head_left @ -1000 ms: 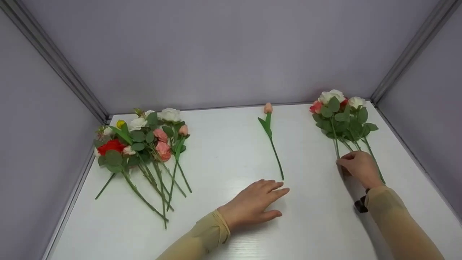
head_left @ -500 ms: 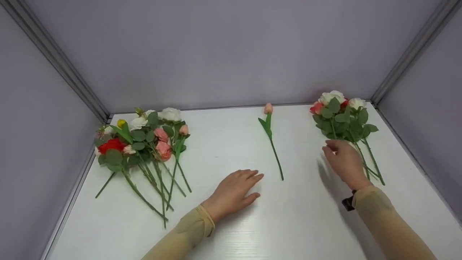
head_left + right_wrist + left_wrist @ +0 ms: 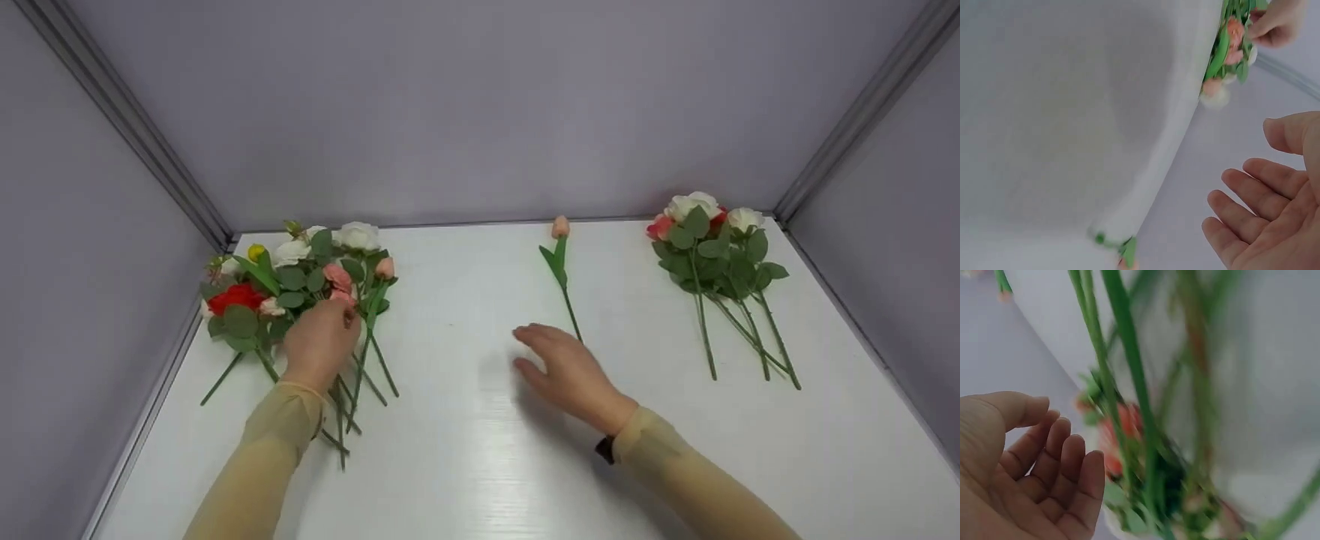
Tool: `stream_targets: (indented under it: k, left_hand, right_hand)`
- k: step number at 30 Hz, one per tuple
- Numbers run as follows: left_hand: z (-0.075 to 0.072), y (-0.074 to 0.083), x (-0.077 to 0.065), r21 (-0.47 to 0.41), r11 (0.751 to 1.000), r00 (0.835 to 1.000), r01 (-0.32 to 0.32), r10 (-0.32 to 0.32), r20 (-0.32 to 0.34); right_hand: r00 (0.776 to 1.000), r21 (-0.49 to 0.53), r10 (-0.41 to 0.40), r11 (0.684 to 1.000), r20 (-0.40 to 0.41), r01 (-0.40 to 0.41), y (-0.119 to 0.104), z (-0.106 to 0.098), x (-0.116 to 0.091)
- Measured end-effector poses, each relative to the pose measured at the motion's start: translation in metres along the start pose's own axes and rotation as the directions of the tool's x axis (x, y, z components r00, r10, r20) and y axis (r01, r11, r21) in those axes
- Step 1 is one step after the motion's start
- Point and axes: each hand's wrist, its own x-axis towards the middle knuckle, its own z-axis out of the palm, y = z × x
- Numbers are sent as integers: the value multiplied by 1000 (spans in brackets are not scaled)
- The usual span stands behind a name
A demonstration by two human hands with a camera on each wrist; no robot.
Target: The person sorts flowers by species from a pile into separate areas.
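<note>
Hovers the left hand, loosely curled and empty, by ruffled pink flowers. Extends the right hand, fingers relaxed, nothing held, near a green-stemmed peach tulip.

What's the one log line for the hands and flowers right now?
left hand: over left flower pile, holding nothing | right hand: open, empty, near lone tulip | right flower bunch: on table

Room to pass between left flower pile and lone tulip, also between tulip and right bunch; crossed stems crowd left hand.
</note>
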Motion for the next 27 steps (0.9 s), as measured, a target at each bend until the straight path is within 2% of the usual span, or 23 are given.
stream_targets:
  k: [2,5,9,11,13,18,21,24,25,27]
  left_hand:
    - [-12,-15,2,-41,993,992,111,-108,58]
    - [-23,-29,5,-130,959,957,253,-228,178]
    - [-24,-40,8,-251,891,904,378,-298,306]
    - [-20,-44,8,-303,857,886,417,-309,347]
    - [-16,-47,8,-345,828,874,442,-311,372]
    - [-10,-49,10,-422,773,863,473,-309,400]
    - [-10,-48,12,-479,709,844,517,-327,426]
    - [-12,-46,12,-554,622,828,554,-337,449]
    - [-14,-45,12,-576,594,824,562,-343,451]
    - [-18,-42,11,-609,557,824,565,-345,449]
  right_hand:
    - [995,-22,-93,995,47,94,-20,15,5]
    - [973,-35,-193,979,129,199,-48,34,12]
    - [943,-48,-272,957,192,286,-75,52,19]
    - [933,-57,-298,947,201,315,-81,58,20]
    - [929,-59,-309,943,205,327,-84,61,21]
    - [938,-51,-288,952,195,303,-77,60,19]
    - [947,-44,-267,959,179,279,-69,56,17]
    - [955,-31,-254,965,156,261,-61,52,15]
    - [957,-25,-249,967,146,255,-59,50,14]
    - [963,-11,-237,971,128,240,-54,46,12]
